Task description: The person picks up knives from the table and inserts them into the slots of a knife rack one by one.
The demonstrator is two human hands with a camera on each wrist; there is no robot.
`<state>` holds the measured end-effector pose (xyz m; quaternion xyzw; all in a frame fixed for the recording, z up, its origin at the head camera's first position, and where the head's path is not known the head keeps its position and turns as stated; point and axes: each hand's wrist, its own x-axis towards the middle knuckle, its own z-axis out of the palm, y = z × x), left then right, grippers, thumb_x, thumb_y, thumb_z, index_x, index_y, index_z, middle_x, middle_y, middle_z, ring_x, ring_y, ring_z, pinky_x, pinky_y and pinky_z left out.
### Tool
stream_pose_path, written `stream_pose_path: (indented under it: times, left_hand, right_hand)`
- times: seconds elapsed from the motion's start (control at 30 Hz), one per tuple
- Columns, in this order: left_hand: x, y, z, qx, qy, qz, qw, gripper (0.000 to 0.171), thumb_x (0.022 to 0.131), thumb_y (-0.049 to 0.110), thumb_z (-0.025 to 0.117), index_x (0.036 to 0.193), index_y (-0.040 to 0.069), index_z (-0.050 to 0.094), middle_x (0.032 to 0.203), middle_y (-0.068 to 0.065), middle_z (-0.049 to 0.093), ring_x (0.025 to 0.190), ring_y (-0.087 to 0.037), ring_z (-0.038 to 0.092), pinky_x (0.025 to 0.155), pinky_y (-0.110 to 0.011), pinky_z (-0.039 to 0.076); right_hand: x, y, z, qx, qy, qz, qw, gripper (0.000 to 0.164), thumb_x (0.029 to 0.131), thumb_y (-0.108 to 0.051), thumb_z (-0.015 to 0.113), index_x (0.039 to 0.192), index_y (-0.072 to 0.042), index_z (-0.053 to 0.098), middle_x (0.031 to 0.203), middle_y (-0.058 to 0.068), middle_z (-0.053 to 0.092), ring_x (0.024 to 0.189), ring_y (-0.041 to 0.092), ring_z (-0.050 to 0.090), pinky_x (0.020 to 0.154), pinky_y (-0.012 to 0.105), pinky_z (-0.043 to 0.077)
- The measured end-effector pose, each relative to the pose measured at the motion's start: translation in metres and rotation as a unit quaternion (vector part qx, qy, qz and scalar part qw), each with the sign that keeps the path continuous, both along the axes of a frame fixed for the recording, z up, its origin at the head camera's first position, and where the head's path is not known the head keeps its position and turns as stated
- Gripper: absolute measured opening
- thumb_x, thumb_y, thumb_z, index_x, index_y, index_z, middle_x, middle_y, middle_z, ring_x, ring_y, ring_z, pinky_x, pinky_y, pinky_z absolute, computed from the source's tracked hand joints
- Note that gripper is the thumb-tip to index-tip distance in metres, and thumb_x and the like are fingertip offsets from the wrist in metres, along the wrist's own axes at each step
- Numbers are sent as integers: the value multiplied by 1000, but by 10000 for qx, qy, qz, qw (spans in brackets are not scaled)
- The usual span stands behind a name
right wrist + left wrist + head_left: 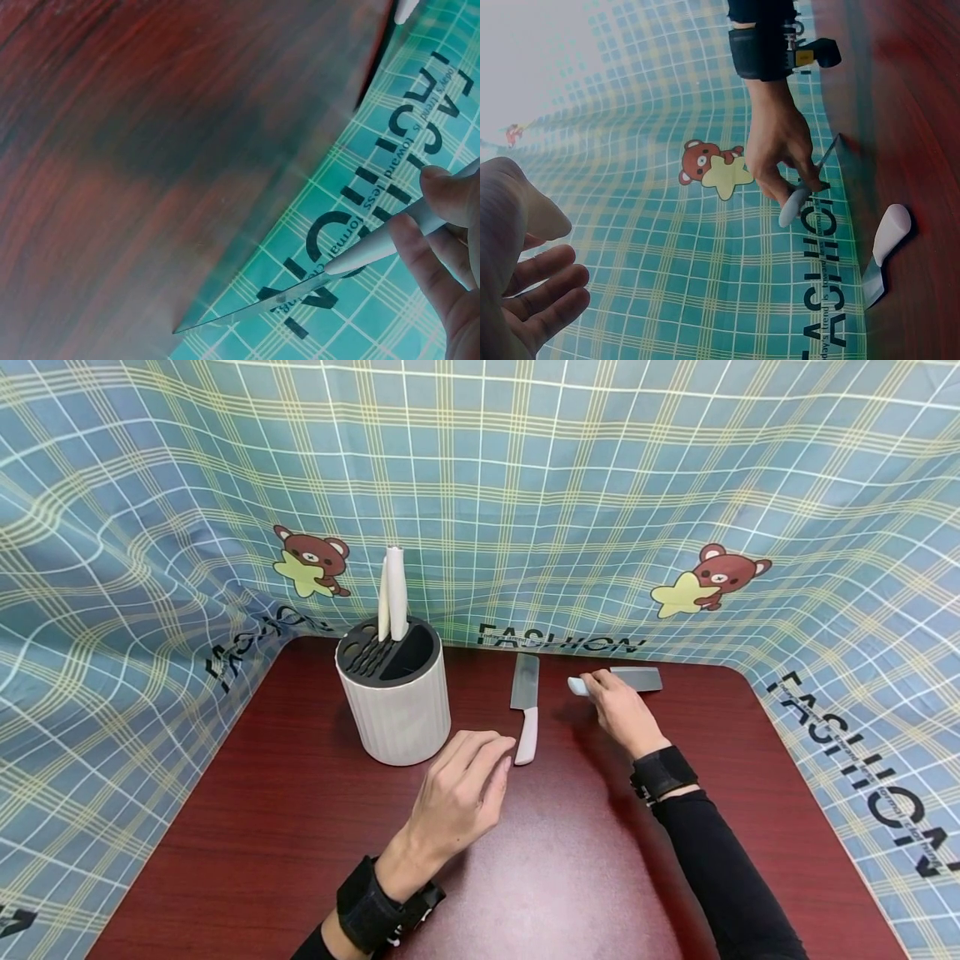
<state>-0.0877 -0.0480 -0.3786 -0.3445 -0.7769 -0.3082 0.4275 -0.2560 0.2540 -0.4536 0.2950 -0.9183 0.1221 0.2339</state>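
My right hand [626,714] grips the white handle of a cleaver [639,679] at the back right of the table. In the right wrist view, thumb and fingers close round that handle, and the blade slants down with its far corner at the tabletop. My left hand [459,789] hangs over the middle of the table with bent, loose fingers and nothing in them. Close beyond its fingertips lies a white-handled kitchen knife [527,735], blade pointing away. To the left stands a white ribbed knife holder [397,718] with a black slotted top.
Two white-handled knives [396,597] stand upright in the holder's slots. A blue checked cloth [480,510] with bear prints walls the dark red table [247,810] at the back and on both sides. Black bands with wrist cameras [663,772] are strapped on both wrists.
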Motion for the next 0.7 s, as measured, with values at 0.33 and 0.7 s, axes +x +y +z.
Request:
stream_pose_path:
  times: [0.33,0.7]
  left_hand:
    - [0,1,0,29,-12,-39,10000,22,88,2,67,110,3,70,102,-7,69,92,-20,64,82,-28,54]
    - [0,1,-1,21,-24,-39,10000,22,89,2,66,111,3,70,102,-8,69,92,-20,64,82,-28,54]
  right_hand:
    - [1,-1,7,-203,78,-80,9997,38,91,7,65,128,1,61,113,19,64,101,34,62,86,49,56]
    - [4,-3,15,-460,276,-183,9984,34,97,-5,65,130,0,61,115,18,64,102,33,62,84,49,56]
